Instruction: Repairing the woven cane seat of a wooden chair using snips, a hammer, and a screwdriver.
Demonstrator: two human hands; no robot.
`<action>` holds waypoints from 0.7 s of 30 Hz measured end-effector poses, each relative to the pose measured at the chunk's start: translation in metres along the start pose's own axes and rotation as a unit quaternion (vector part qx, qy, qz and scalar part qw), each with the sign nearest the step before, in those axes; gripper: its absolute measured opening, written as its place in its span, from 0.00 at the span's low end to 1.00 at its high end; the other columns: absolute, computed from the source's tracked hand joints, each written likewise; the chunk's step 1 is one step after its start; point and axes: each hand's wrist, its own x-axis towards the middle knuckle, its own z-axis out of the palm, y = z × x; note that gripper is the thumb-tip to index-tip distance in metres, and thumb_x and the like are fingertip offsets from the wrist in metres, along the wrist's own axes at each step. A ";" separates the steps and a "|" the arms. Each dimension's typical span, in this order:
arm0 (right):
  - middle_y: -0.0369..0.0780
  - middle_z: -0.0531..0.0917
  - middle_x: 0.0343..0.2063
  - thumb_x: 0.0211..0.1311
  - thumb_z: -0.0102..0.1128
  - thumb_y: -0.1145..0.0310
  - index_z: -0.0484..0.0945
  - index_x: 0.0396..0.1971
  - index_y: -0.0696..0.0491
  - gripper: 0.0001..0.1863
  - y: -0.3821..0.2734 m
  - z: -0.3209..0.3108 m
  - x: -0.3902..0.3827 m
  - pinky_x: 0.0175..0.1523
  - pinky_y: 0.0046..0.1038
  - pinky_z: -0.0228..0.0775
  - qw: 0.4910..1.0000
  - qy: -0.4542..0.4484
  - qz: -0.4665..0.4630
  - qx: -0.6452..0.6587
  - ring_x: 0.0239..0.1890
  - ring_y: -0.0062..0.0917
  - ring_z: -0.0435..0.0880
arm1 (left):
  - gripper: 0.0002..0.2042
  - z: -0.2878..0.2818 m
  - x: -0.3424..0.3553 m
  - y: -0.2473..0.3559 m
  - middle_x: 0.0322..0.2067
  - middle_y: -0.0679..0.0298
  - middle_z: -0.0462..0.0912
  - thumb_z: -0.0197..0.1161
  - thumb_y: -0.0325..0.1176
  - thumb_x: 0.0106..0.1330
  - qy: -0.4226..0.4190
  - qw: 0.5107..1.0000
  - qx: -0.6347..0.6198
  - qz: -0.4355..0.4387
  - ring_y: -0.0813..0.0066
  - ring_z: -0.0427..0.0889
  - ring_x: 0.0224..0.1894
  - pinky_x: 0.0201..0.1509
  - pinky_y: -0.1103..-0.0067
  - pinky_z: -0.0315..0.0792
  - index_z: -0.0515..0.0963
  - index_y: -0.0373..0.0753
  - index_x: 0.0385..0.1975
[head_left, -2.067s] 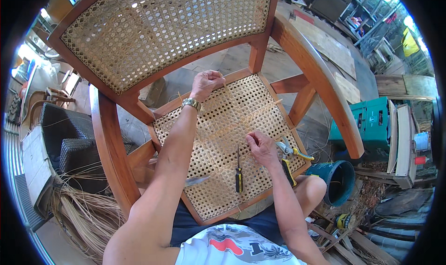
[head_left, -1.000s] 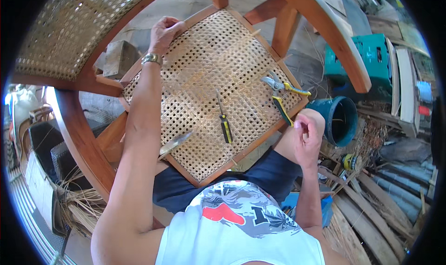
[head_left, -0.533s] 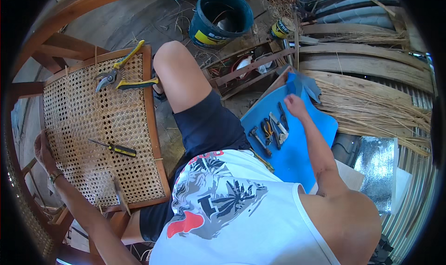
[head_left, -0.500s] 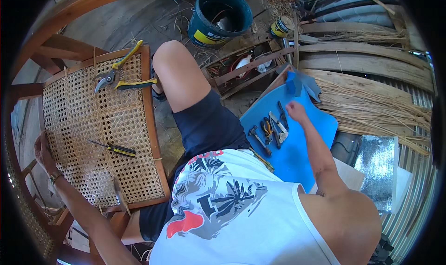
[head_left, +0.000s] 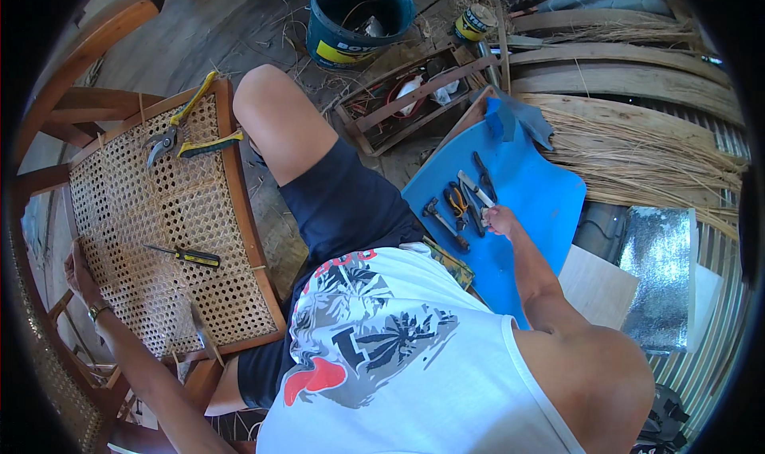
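Note:
A wooden chair with a woven cane seat [head_left: 119, 207] lies across my left side. My left hand [head_left: 78, 272] is closed round the far left edge of its frame, its fingers partly hidden. On the cane rest pruning shears [head_left: 166, 139] with yellow handles, a screwdriver [head_left: 191, 256] and a flat metal blade [head_left: 205, 334]. To the right, my right hand [head_left: 500, 221] is closed on the lower end of a pale flat-bladed tool [head_left: 473, 186] on a blue plastic surface [head_left: 550, 207]. Beside it lie a hammer [head_left: 446, 225], orange-and-black pliers [head_left: 457, 201] and a dark tool [head_left: 484, 175].
A dark green bucket [head_left: 360, 16] stands ahead, with a small yellow-labelled can [head_left: 475, 22] to its right. Behind the blue surface sits a wooden toolbox [head_left: 406, 95]. Cane strands [head_left: 629, 147] lie over planks at right, near a silver foil sheet [head_left: 657, 279].
My right hand has moved down and slightly left, from above the blue surface's far tools to the pale tool's end. My left hand stays at the chair's edge. The view has shifted slightly.

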 end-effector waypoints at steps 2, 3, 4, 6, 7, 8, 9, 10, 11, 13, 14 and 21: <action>0.35 0.82 0.30 0.65 0.55 0.59 0.81 0.42 0.48 0.12 -0.009 0.004 0.006 0.29 0.31 0.70 1.000 -0.002 -0.008 0.008 0.27 0.23 0.80 | 0.12 -0.028 0.004 0.006 0.31 0.72 0.83 0.73 0.41 0.67 0.000 1.000 0.020 -0.006 0.88 0.76 0.30 0.35 0.88 0.72 0.83 0.38 0.37; 0.34 0.81 0.29 0.66 0.54 0.60 0.81 0.42 0.48 0.11 -0.001 0.000 0.008 0.28 0.29 0.69 1.000 0.009 -0.016 0.019 0.27 0.22 0.79 | 0.12 -0.014 0.004 0.004 0.31 0.72 0.83 0.73 0.41 0.67 -0.007 1.000 0.015 -0.006 0.88 0.76 0.30 0.35 0.88 0.72 0.83 0.38 0.37; 0.34 0.81 0.28 0.67 0.53 0.61 0.81 0.42 0.49 0.11 0.003 -0.002 0.008 0.28 0.27 0.68 0.999 0.019 -0.026 0.028 0.26 0.21 0.78 | 0.13 -0.001 -0.003 0.001 0.32 0.72 0.83 0.73 0.41 0.67 0.020 0.999 0.040 -0.012 0.88 0.76 0.32 0.36 0.87 0.73 0.83 0.38 0.38; 0.34 0.80 0.28 0.67 0.53 0.62 0.81 0.42 0.49 0.11 0.000 0.004 0.008 0.27 0.26 0.67 0.999 0.022 -0.026 0.031 0.26 0.21 0.78 | 0.13 -0.006 -0.008 0.001 0.33 0.72 0.83 0.74 0.41 0.67 0.056 0.996 0.069 -0.015 0.87 0.76 0.33 0.38 0.86 0.73 0.83 0.38 0.38; 0.34 0.80 0.28 0.68 0.52 0.63 0.81 0.42 0.50 0.11 -0.002 0.009 0.013 0.26 0.24 0.66 0.999 0.022 -0.028 0.038 0.26 0.21 0.77 | 0.13 -0.017 -0.003 0.005 0.33 0.71 0.83 0.74 0.42 0.66 0.044 0.998 0.051 -0.016 0.86 0.76 0.34 0.39 0.85 0.73 0.83 0.38 0.38; 0.34 0.80 0.28 0.68 0.52 0.63 0.81 0.42 0.50 0.11 -0.003 0.016 0.016 0.26 0.24 0.66 0.998 0.014 -0.035 0.041 0.26 0.21 0.77 | 0.14 -0.030 0.000 0.008 0.34 0.71 0.83 0.74 0.42 0.66 0.032 0.999 0.033 -0.017 0.86 0.76 0.35 0.41 0.84 0.73 0.83 0.38 0.37; 0.34 0.80 0.27 0.68 0.52 0.64 0.81 0.42 0.51 0.11 0.012 0.017 0.025 0.25 0.24 0.66 0.998 0.003 -0.044 0.047 0.25 0.21 0.77 | 0.14 -0.017 0.001 0.004 0.34 0.71 0.83 0.74 0.42 0.66 0.030 0.999 0.027 -0.015 0.86 0.76 0.35 0.41 0.84 0.73 0.83 0.38 0.37; 0.34 0.80 0.27 0.68 0.52 0.64 0.81 0.42 0.52 0.11 0.024 0.016 0.033 0.25 0.24 0.65 0.997 -0.008 -0.056 0.051 0.24 0.21 0.77 | 0.14 -0.002 0.002 0.002 0.34 0.71 0.82 0.75 0.42 0.65 0.017 0.999 0.034 -0.008 0.85 0.76 0.35 0.41 0.83 0.72 0.83 0.38 0.37; 0.34 0.80 0.27 0.68 0.52 0.64 0.81 0.42 0.52 0.11 0.030 0.019 0.038 0.25 0.24 0.65 0.997 -0.008 -0.063 0.051 0.24 0.21 0.77 | 0.14 0.003 0.002 0.002 0.35 0.71 0.82 0.75 0.43 0.65 0.010 0.999 0.047 0.001 0.85 0.75 0.36 0.42 0.83 0.72 0.83 0.38 0.37; 0.35 0.80 0.26 0.68 0.53 0.65 0.80 0.41 0.53 0.10 0.022 0.034 0.044 0.24 0.25 0.65 0.995 0.003 -0.103 0.002 0.23 0.21 0.77 | 0.15 -0.007 0.005 0.007 0.34 0.71 0.82 0.75 0.43 0.65 0.045 0.997 0.047 0.043 0.85 0.75 0.35 0.42 0.83 0.71 0.83 0.38 0.37; 0.35 0.80 0.26 0.68 0.53 0.65 0.80 0.41 0.53 0.10 0.018 0.037 0.043 0.24 0.25 0.65 0.994 0.002 -0.106 0.004 0.23 0.21 0.77 | 0.15 -0.004 0.000 0.008 0.34 0.72 0.82 0.75 0.43 0.65 0.044 0.998 0.029 0.025 0.85 0.75 0.35 0.42 0.83 0.71 0.83 0.38 0.37; 0.37 0.83 0.28 0.68 0.61 0.65 0.80 0.47 0.55 0.12 0.010 0.020 0.034 0.28 0.29 0.72 0.996 0.017 -0.076 0.041 0.25 0.23 0.81 | 0.13 0.015 -0.025 0.027 0.33 0.71 0.84 0.74 0.44 0.66 0.042 0.998 0.041 0.023 0.86 0.76 0.34 0.41 0.84 0.71 0.84 0.39 0.34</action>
